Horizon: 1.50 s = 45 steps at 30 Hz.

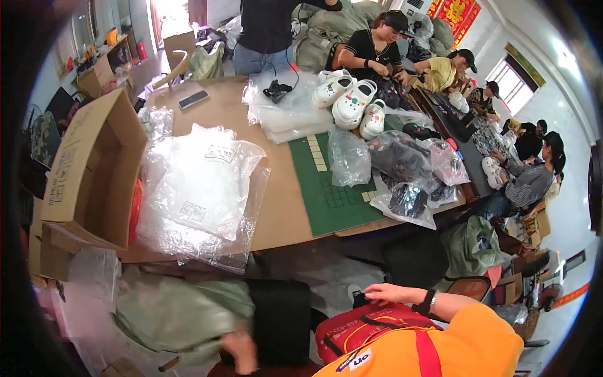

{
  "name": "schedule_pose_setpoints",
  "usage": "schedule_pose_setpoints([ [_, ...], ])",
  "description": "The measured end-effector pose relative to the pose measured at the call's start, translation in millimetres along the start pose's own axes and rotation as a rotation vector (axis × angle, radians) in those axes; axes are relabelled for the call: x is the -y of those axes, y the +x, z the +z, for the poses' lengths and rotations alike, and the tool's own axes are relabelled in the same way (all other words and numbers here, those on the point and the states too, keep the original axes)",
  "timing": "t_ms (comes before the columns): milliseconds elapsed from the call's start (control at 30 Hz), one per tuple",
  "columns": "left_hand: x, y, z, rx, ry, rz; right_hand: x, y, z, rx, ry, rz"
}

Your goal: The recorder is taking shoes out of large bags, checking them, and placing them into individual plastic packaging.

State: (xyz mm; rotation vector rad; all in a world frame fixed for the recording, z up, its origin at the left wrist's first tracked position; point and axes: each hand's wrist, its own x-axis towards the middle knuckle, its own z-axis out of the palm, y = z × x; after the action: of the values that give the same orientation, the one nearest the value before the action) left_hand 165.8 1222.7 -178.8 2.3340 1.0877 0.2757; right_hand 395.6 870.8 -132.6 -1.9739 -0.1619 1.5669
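Observation:
My left hand (239,353) is low in the view, smeared by motion, so its fingers cannot be made out. It is beside a green woven sack (182,308), which is also blurred; whether they touch I cannot tell. Just above the red bag (377,328) at my waist is my right hand (392,293), fingers stretched loosely to the left with nothing visible in them. A black watch (427,301) is on that wrist. Between the sack and the red bag stands a black seat (281,317).
Clear plastic bags (207,182) and an open cardboard box (94,169) lie on the table's left. White clogs (355,103) and bagged dark items (402,157) rest around a green mat (323,207). Several people work along a long dark table (461,135) at right.

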Motion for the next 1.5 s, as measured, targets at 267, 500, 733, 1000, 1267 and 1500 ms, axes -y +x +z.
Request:
schedule_pose_setpoints([
  [267,-240,-100,107,1.43,-0.713,0.848,72,-27,2,0.087,-0.141,-0.234],
  [500,-353,-43,36,1.38,-0.749,0.94,-32,-128,-109,-0.125,0.213,-0.464],
  [733,-340,23,164,0.343,-0.298,0.297,-109,-302,-194,-0.509,0.186,-0.45],
  [1000,-492,-81,268,1.75,-0.893,-0.196,-329,-358,-229,-0.948,0.258,-0.118],
  [1267,-667,-157,257,1.196,-0.902,0.69,-415,-224,-174,-1.469,1.075,-0.502],
  [1500,-772,-206,210,0.973,-1.095,1.195,-344,-282,-176,-1.588,0.636,-0.121],
])
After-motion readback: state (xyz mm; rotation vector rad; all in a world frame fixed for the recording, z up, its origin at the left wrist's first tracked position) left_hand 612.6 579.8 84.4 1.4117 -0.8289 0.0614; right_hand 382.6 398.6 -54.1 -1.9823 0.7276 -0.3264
